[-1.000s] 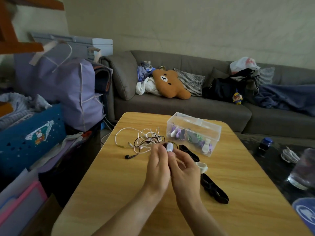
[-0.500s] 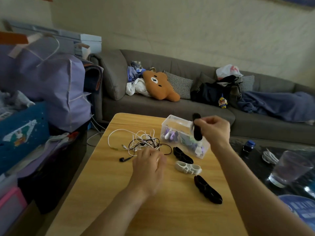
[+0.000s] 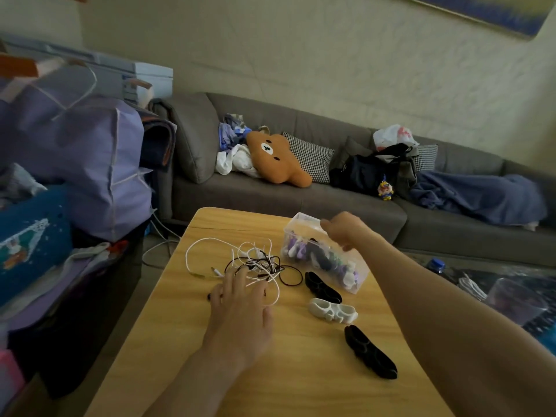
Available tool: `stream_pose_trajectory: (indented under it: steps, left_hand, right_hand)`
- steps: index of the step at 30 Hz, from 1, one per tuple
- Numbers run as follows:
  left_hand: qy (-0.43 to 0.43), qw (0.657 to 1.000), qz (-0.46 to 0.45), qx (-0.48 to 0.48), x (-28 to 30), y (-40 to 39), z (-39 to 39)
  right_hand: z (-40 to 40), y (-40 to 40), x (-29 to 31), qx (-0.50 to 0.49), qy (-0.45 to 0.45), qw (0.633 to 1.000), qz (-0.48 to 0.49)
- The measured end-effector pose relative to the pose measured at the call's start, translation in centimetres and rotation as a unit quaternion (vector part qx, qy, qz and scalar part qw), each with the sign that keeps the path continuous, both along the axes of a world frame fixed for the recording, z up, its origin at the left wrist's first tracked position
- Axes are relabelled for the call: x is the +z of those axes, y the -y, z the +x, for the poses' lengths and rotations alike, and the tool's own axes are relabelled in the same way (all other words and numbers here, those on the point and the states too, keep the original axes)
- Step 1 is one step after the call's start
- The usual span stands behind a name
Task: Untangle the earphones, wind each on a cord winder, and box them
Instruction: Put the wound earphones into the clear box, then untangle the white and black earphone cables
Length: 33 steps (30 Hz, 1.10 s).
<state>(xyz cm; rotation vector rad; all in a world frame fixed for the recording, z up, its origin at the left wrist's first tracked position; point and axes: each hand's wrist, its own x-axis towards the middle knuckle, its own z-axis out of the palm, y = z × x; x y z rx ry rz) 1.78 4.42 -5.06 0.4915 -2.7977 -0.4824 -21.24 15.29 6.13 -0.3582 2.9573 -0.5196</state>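
Left hand (image 3: 240,308) spread flat on tangled black-and-white earphone cords (image 3: 255,263), likely pinning them; right hand (image 3: 343,230) over clear plastic box (image 3: 358,279) (grip unreadable).

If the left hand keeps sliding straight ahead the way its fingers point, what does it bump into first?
Probably the tangled earphone cords: the left hand lies flat on the table, its fingertips already at the tangle's near edge.
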Motion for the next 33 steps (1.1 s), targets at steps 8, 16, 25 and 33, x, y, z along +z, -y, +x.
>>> stream_pose_trajectory:
  steps: [8,16,25,33]
  left_hand:
    - [0.072,0.997,0.003,-0.017,-0.8,1.2,0.2]
    - [-0.125,0.988,0.085,-0.039,0.5,1.7,2.5]
    - [-0.153,0.984,0.072,-0.062,0.0,3.2,1.8]
    - [-0.075,0.974,0.199,-0.076,1.2,2.4,2.3]
  right_hand:
    - [9.4,2.2,-2.4,0.264,-0.060,0.961,-0.053]
    - [11.5,2.6,-10.3,0.273,-0.071,0.955,-0.091]
    - [14.1,-3.0,-10.4,0.276,-0.046,0.940,-0.196]
    - [15.6,-5.4,-8.4,0.292,0.002,0.940,-0.176]
